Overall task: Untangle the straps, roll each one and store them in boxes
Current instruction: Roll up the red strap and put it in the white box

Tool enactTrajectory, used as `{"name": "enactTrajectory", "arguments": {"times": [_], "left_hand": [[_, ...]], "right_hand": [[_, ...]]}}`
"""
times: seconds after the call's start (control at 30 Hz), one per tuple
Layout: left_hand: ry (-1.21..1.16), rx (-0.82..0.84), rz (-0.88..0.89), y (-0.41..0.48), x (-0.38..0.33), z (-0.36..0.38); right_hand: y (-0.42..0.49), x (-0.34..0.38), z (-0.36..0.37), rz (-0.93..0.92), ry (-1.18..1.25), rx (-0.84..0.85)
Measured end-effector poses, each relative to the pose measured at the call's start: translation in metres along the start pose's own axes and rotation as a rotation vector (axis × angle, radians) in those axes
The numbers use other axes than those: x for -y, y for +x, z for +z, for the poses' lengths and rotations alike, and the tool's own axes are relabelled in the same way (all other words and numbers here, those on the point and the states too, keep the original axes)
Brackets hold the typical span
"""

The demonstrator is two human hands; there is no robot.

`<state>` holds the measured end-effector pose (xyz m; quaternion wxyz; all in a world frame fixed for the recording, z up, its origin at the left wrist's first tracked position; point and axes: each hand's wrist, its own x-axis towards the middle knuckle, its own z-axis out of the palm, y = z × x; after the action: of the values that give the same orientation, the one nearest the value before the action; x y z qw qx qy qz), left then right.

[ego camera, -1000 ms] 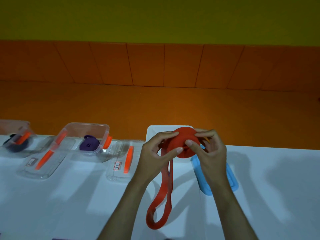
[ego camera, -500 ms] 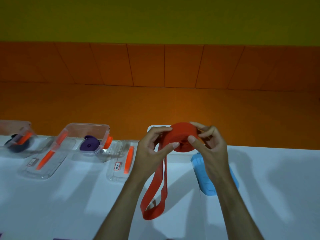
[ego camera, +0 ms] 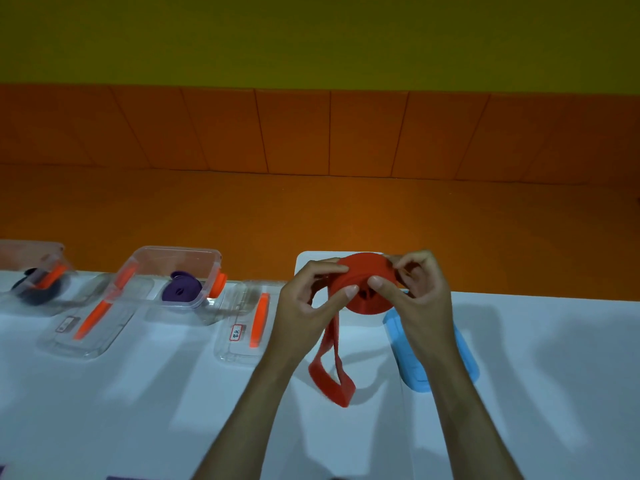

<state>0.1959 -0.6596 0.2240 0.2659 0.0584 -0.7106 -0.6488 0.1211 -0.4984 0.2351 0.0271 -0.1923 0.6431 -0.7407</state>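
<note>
While the red strap (ego camera: 362, 289) is being rolled above the table (ego camera: 536, 375), its coil is being pinched by both the left hand (ego camera: 308, 303) and right hand (ego camera: 415, 296); the hanging tail is waiting to be wound in, then boxed.

A white tabletop (ego camera: 519, 393) fills the lower frame; behind it an orange floor (ego camera: 311, 209) (panelled orange wall (ego camera: 294, 133), yellow wall (ego camera: 311, 36) above).

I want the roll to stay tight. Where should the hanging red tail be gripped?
Probably pinch the hanging tail just below the red roll, coming from the left hand side. There both layers run flat together; lower down they spread into a loop.
</note>
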Motion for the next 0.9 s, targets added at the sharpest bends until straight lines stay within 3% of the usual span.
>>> {"name": "enactTrajectory", "arguments": {"times": [0.13,0.47,0.7,0.9], "left_hand": [[0.016,0.028,0.014,0.005,-0.002,-0.006],[0.047,0.066,-0.02,0.002,-0.007,-0.013],[-0.031,-0.021,-0.027,-0.003,-0.008,-0.025],[-0.077,0.01,-0.01,0.005,-0.014,-0.036]], "right_hand": [[-0.005,-0.001,0.002,-0.024,-0.046,0.069],[-0.005,-0.003,0.01,-0.03,0.009,0.028],[-0.004,0.003,0.027,-0.038,0.015,-0.052],[-0.013,-0.006,0.028,0.039,0.021,-0.044]]}}
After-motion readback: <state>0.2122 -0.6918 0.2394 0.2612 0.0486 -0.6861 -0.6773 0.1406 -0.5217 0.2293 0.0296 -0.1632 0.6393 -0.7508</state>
